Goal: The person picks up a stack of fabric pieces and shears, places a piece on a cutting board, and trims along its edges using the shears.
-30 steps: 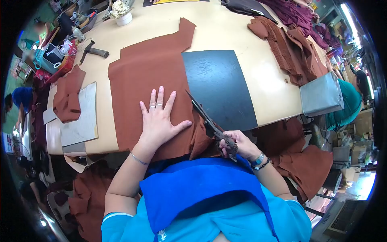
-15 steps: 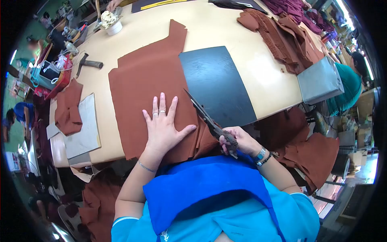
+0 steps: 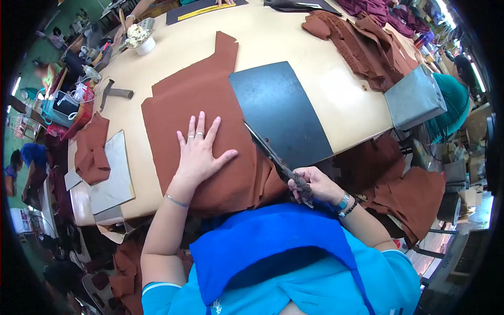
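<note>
A large reddish-brown sheet of leather or cloth (image 3: 184, 105) lies on the table, its lower part stacked in several layers near the table's front edge. My left hand (image 3: 200, 155) rests flat on it with fingers spread. In my right hand (image 3: 312, 185) is a pair of long dark scissors (image 3: 275, 160), gripped at wrapped handles. Their blades point up and left along the sheet's right edge, looking nearly closed. Beside the sheet, under the blades' right side, is a smooth black mat (image 3: 283, 110).
A hammer (image 3: 113, 93), a red basket (image 3: 83, 113) and a grey board (image 3: 115, 176) with a brown piece (image 3: 93, 152) are at left. A white pot (image 3: 144, 46) stands at the back. Brown scraps (image 3: 362, 47) and a grey block (image 3: 415, 100) sit at right. Another person's hand (image 3: 226, 2) is at the far edge.
My left hand has slid a little to the left over the brown sheet. The scissors stay in my right hand, barely moved. Another person's hand now shows at the far edge; the view has tilted slightly.
</note>
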### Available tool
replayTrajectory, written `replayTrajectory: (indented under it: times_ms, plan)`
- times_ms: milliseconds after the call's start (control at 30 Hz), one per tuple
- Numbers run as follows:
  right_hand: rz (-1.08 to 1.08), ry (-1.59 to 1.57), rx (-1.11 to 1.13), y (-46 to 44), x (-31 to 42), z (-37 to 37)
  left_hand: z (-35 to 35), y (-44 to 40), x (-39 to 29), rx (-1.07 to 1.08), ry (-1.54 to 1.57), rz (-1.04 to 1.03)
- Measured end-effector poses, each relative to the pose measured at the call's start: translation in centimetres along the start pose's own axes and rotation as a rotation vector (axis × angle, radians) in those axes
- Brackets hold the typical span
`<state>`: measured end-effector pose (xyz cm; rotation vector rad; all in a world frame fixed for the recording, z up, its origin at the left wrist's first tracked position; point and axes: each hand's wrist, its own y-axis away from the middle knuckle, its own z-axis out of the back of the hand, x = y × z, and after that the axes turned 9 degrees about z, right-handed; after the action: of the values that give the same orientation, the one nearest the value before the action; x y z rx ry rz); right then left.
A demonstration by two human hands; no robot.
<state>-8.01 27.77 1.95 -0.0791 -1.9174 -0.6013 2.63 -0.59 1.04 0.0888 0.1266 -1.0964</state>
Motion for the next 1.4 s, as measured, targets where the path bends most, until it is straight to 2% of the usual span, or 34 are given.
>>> replayTrajectory:
  times_ms: [533,1400]
  plan:
    - [0.028,0.061,-0.064,0.3,0.2,-1.0,-0.5,2.2,-2.1,0.002,-0.014,0.048]
    - [0.045,0.003,-0.108,-0.6,0.0,-0.9,-0.9,4.2,-3.5,0.008,0.024,0.005]
